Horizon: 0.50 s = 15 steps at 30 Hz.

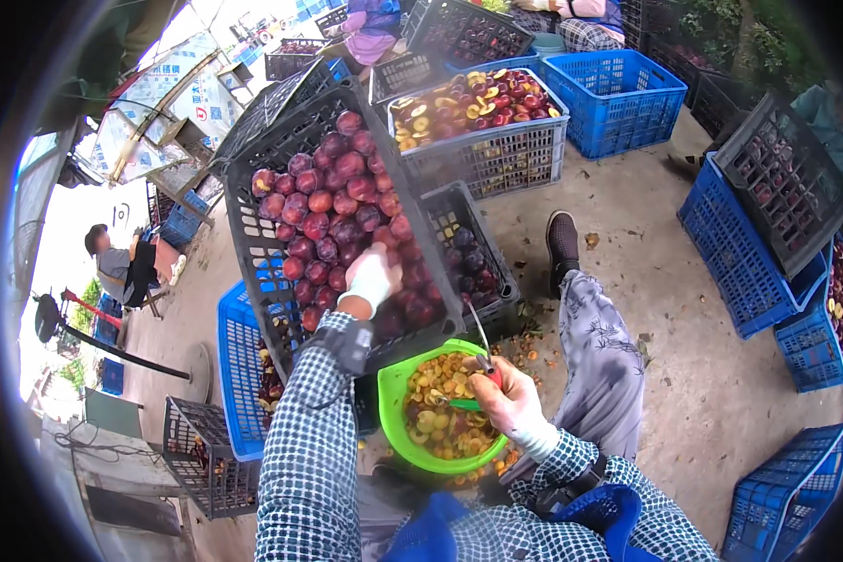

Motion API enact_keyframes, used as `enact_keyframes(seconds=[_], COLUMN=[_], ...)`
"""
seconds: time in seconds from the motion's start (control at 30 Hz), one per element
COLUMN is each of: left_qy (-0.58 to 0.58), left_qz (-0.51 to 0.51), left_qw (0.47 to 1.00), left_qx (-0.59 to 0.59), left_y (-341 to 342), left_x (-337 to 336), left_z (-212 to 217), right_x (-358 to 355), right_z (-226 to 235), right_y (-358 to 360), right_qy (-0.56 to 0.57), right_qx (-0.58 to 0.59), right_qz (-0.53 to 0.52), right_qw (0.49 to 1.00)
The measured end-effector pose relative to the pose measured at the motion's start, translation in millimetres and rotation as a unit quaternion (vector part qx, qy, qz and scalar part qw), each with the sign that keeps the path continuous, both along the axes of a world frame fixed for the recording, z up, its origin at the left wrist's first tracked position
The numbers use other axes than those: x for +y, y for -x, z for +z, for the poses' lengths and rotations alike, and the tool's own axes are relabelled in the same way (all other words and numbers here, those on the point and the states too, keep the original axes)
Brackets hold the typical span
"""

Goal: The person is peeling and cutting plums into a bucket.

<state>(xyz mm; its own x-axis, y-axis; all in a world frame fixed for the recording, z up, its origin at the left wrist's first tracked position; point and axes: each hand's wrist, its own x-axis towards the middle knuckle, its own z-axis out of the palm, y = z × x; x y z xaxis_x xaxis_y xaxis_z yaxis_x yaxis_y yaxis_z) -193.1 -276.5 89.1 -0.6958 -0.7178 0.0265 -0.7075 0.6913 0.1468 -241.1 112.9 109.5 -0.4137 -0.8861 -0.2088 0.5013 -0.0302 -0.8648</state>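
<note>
Dark red plums (332, 201) fill a tilted black plastic crate (250, 234) in front of me. Among them, near the crate's right side, my left hand (375, 278) touches the fruit; its fingers are blurred and partly hidden. My right hand (512, 398) is closed on the red and dark handle of a knife (493, 372), whose thin, slightly curved blade points up and away. Below that hand stands a bright green tub (391, 412) holding cut yellowish fruit pieces (440, 436). A small green object (465, 405) shows beside the right fingers over the tub.
A smaller black crate (496, 272) with dark plums adjoins the tilted one. Beyond stands a grey crate (525, 169) of halved plums, beside a blue crate (618, 108). More blue crates (735, 248) line the right. People sit at the far left and back. Fruit bits litter the concrete floor.
</note>
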Motion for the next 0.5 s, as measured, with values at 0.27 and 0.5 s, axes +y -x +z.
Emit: enact_keyframes(seconds=[0.27,0.5], left_qy=[-0.695,-0.579], left_qz=[-0.003,0.027], left_qw=[0.585,0.703], left_qx=[0.418,0.412], left_y=[-130,-196], left_x=[172,269], left_z=[81,64], right_x=[2,5], right_z=[27,16], right_y=[-26,-72], right_qy=[0.081,0.047], right_qx=[-0.074,0.36], right_qz=[0.03,-0.007], right_qw=[0.993,0.932])
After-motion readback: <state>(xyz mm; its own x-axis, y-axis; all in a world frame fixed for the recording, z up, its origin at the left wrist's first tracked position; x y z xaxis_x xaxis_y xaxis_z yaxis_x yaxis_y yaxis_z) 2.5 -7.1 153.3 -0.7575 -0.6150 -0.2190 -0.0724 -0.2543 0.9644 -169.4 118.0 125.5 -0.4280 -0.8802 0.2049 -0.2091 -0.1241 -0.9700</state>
